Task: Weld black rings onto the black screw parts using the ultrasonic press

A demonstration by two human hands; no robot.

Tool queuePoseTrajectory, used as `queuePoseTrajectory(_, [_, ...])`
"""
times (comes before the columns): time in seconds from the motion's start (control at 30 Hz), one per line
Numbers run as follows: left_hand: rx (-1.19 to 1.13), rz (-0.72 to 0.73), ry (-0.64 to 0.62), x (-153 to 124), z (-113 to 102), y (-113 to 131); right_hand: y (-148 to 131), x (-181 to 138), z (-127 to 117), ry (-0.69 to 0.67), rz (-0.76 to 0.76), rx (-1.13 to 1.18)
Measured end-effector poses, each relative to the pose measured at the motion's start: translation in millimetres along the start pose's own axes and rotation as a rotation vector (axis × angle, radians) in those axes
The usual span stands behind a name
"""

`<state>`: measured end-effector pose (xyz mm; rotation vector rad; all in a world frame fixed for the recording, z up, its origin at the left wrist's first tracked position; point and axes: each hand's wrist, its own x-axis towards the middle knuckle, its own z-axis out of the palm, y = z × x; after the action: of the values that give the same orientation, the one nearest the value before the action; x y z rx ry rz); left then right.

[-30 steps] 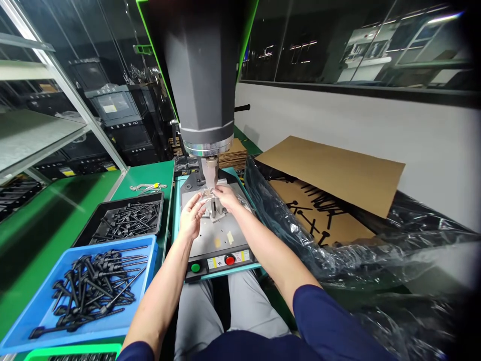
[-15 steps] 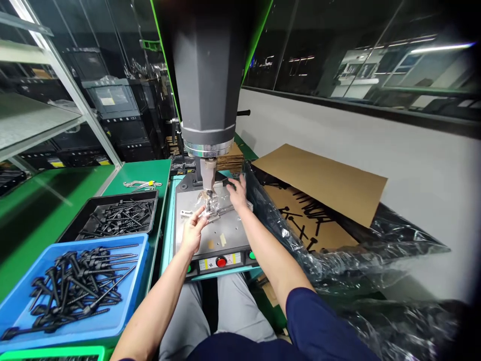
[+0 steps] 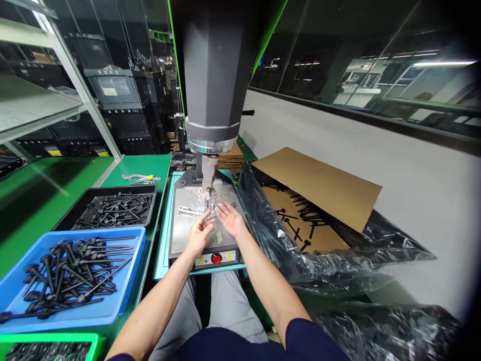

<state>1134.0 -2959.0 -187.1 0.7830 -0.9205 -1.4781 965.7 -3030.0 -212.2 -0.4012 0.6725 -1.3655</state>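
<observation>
My left hand and my right hand rest side by side on the grey metal plate of a press machine, just behind its red button. The fingers of both point forward, loosely spread, touching the near edge of a small clear plastic bag that lies under the machine's grey head and metal tip. Neither hand plainly grips the bag.
A blue tray of several black long-stemmed parts sits at the left, a black tray of more behind it, a green bin in front. A cardboard box lined with clear plastic film holds black parts on the right. Metal shelving stands far left.
My right hand came back from the far right of the plate toward me and now lies next to my left hand. The left hand slid slightly nearer. The view tilted down a little.
</observation>
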Motion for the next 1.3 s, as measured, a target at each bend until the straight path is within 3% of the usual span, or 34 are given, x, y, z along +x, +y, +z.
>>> queuePoseTrajectory(0.2, [-0.065,-0.036,0.042,-11.9,-23.4,-1.3,-7.7,-9.5,2.6,-0.017,-0.103,0.174])
queuePoseTrajectory(0.33, [-0.202,-0.124,0.359,-5.5,-47.0,-7.6,-15.6,-11.7,-6.3,-0.005,-0.124,0.212])
queuePoseTrajectory(0.4, [-0.198,-0.1,0.516,9.2,-54.7,-1.5,-16.8,-13.8,-10.5,-0.012,-0.122,0.22])
queuePoseTrajectory(0.5, [-0.062,0.009,0.605,40.1,-60.2,23.8,-17.3,-18.1,-13.8,-0.001,-0.121,0.228])
queuePoseTrajectory(0.6, [0.097,0.013,0.574,67.5,-60.1,55.0,-18.4,-21.8,-13.9,0.022,-0.106,0.228])
queuePoseTrajectory(0.73, [0.267,-0.077,0.388,85.5,-51.1,76.5,-20.2,-22.1,-13.0,0.029,-0.091,0.199])
queuePoseTrajectory(0.8, [0.307,-0.115,0.345,91.2,-44.1,77.3,-20.4,-20.3,-12.8,0.022,-0.083,0.178])
queuePoseTrajectory(0.9, [0.322,-0.135,0.386,102.2,-35.5,74.3,-19.8,-17.1,-11.0,0.009,-0.07,0.162])
queuePoseTrajectory(1.3, [0.143,-0.022,0.328,149.4,-27.7,78.7,-23.3,3.0,7.8,0.005,-0.048,0.167])
